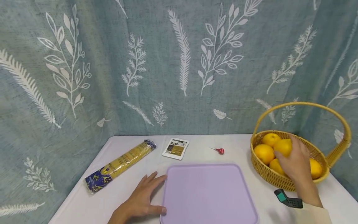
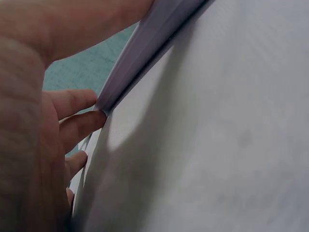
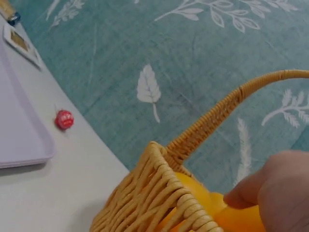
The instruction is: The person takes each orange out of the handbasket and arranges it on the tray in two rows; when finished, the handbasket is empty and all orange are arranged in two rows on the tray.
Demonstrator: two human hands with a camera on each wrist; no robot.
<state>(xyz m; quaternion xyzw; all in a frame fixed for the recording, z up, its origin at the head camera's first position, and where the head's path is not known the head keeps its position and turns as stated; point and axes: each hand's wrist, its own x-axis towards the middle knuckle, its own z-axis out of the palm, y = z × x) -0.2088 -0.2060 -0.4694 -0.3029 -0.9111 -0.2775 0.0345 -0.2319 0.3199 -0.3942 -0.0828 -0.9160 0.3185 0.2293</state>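
Note:
My right hand [image 1: 297, 160] reaches into the wicker basket [image 1: 268, 176] and grips a yellow fruit [image 1: 283, 147], thumb on its near side. Other yellow fruits [image 1: 264, 154] lie around it in the basket. In the right wrist view the hand [image 3: 282, 191] touches yellow fruit [image 3: 241, 218] behind the basket's woven wall [image 3: 149, 193]. The left hand [image 1: 142, 197] rests beside the lilac tray [image 1: 208, 194], thumb and fingertips touching its left edge, fingers spread. In the left wrist view, that hand's fingers [image 2: 79, 126] meet the tray's rim [image 2: 145, 46].
A yellow-and-blue pack of noodles [image 1: 120, 166] lies at the left. Behind the tray are a flat white packet [image 1: 175, 148] and a red lollipop [image 1: 221, 151]. A patterned teal curtain [image 1: 167, 62] hangs behind the white table [image 1: 134, 183]. The basket's tall handle [image 1: 305, 103] arches over the fruit.

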